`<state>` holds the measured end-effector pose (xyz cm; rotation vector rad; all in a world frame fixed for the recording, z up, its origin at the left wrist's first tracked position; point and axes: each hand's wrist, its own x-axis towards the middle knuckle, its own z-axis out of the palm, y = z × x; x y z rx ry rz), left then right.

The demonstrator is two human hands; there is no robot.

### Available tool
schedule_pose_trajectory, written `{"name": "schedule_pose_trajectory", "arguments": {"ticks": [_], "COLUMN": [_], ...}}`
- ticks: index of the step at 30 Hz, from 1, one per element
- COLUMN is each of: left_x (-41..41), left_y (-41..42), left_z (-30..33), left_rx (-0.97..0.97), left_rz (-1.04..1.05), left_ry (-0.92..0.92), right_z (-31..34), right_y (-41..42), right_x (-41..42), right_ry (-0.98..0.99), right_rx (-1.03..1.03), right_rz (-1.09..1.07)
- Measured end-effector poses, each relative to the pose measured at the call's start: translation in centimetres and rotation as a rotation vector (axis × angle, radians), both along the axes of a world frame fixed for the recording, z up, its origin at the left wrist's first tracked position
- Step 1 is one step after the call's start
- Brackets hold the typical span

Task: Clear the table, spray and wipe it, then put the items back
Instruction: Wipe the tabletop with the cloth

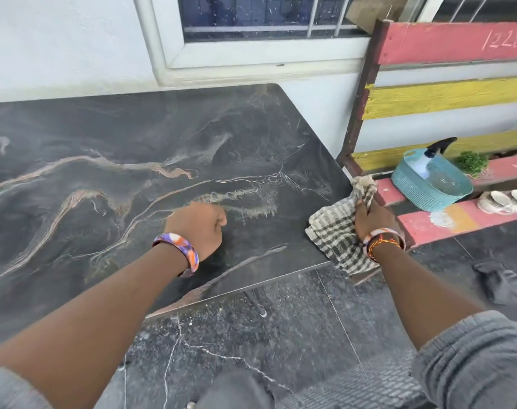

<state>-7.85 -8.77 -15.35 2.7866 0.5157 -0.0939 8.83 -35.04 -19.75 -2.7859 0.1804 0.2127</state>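
Observation:
The dark marbled table (pixel 103 137) fills the left of the view with nothing standing on it. My left hand (pixel 199 224) rests on its surface as a closed fist, holding nothing. My right hand (pixel 371 216) grips a striped checked cloth (pixel 335 231) at the table's right edge, part of it hanging off the corner. On the bench to the right a teal basket (pixel 428 187) holds a spray bottle (pixel 431 156) with a dark trigger head and a glass bowl (pixel 446 181).
A red and yellow slatted bench (pixel 446 101) stands right of the table. On it lie a green leafy bunch (pixel 471 163) and small pale dishes (pixel 505 200). A dark rag (pixel 499 281) lies on the speckled floor. A wall and window back the table.

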Motion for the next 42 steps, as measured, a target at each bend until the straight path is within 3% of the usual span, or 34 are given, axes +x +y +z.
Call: {"name": "schedule_pose_trajectory", "arguments": {"ticks": [10, 15, 21, 27, 32, 37, 42], "left_x": [-3.6, -8.2, -15.2, -20.7, -22.3, -21.3, -20.1], "left_y": [1.7, 5.5, 11.1, 16.0, 18.1, 18.0, 17.0], "left_z": [0.2, -0.1, -0.9, -1.2, -0.8, -0.8, -1.0], "left_rx": [-0.048, -0.066, -0.04, -0.048, -0.002, -0.017, -0.041], "left_rz": [-0.095, -0.104, 0.046, 0.203, 0.286, 0.233, 0.169], "left_ry": [-0.037, -0.035, -0.044, -0.081, -0.107, -0.137, -0.147], "right_z": [-1.0, -1.3, -1.6, -0.2, -0.2, -0.4, -0.3], "right_y": [3.1, 10.8, 20.6, 28.1, 32.5, 29.6, 21.8], "right_x": [-8.4, -16.9, -25.3, -32.2, -35.6, -31.6, -24.1], "right_ry": [-0.121, -0.253, -0.308, -0.069, -0.02, -0.057, -0.019], "right_rx": [-0.124, -0.009, 0.018, -0.049, -0.093, -0.084, -0.148], "right_rz": [0.258, 0.378, 0.538, 0.832, 1.03, 0.893, 0.478]}}
